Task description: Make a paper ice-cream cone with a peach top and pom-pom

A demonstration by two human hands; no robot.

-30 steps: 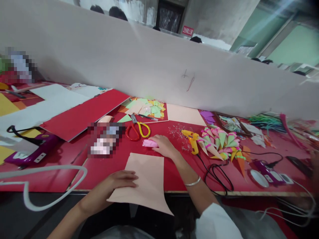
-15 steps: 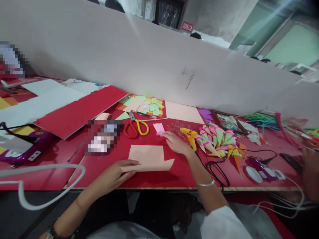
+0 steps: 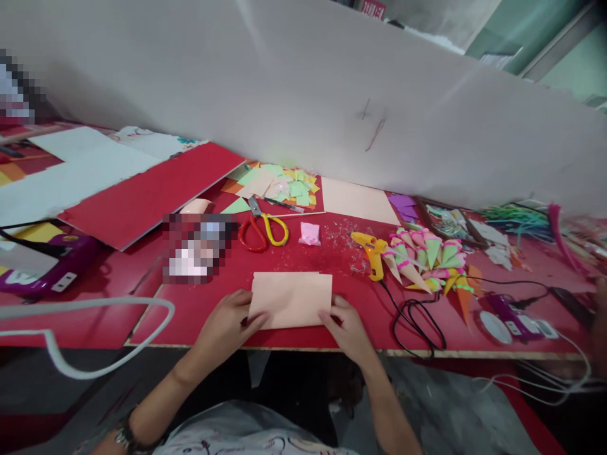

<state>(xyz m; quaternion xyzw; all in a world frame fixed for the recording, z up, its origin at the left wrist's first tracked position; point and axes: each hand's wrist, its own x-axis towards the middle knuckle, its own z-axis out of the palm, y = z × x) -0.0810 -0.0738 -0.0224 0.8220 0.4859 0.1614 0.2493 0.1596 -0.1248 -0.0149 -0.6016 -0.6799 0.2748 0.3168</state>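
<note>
A folded sheet of peach paper [image 3: 290, 299] is held near the table's front edge. My left hand [image 3: 231, 322] grips its left end, thumb on top and fingers behind. At the right end my right hand [image 3: 348, 325] pinches it the same way. Just beyond the paper lies a small pink packet [image 3: 310, 234]. Scissors [image 3: 263, 226] with one red and one yellow handle rest behind and to the left. To the right is a yellow glue gun [image 3: 372, 253], its black cord trailing toward the table edge.
Many small paper cones [image 3: 431, 253] are heaped right of the glue gun. Coloured paper pieces [image 3: 291, 186] and a larger peach sheet [image 3: 358, 201] lie by the grey partition [image 3: 303, 95]. A red board [image 3: 156, 193] is at left. A purple power strip [image 3: 515, 316] stands at right.
My right hand has left the pink packet and come back to the paper's right end. The peach paper, earlier partly open, now lies folded over. The view has tilted down somewhat.
</note>
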